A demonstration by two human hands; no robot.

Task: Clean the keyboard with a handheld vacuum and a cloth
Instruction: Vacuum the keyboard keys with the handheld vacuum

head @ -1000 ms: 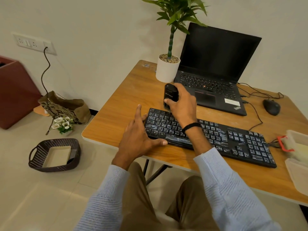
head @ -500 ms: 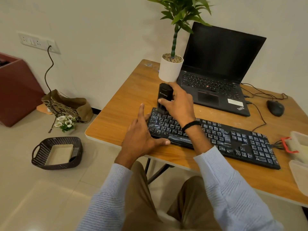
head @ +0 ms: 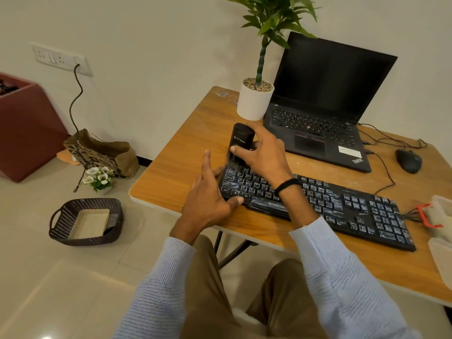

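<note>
**Desk** (head: 181, 152): wooden top, rounded corners; carries all the items below.

**Laptop** (head: 325, 94): black, lid open, screen dark; sits at the far edge.

**Keyboard** (head: 342, 206): black, full-size, corded. It lies along the near edge, slanting from the left-centre toward the right edge, and its keys are streaked with pale residue. Judged stiff and light, so it is apt to slide on the wood and needs bracing at one end.

**Potted plant** (head: 254, 101): white pot near the far left corner, just beside the laptop.

**Right hand** (head: 264, 155): fingers wrapped round the vacuum's mid-body, thumb across its front.

**Left hand** (head: 208, 199): fingers straight and spread, grasping nothing. The thumb rests on the keyboard's near left corner and the index finger is raised.

**Handheld vacuum** (head: 241, 140): black stubby cylinder held upright, nozzle down on the keyboard's far left corner. Judged rigid, light, smooth-shelled and somewhat slippery; the middle of the barrel is the sound place to hold it.

**Mouse** (head: 408, 160): black, corded, toward the right edge.

**Cloth**: cannot be made out.
</note>
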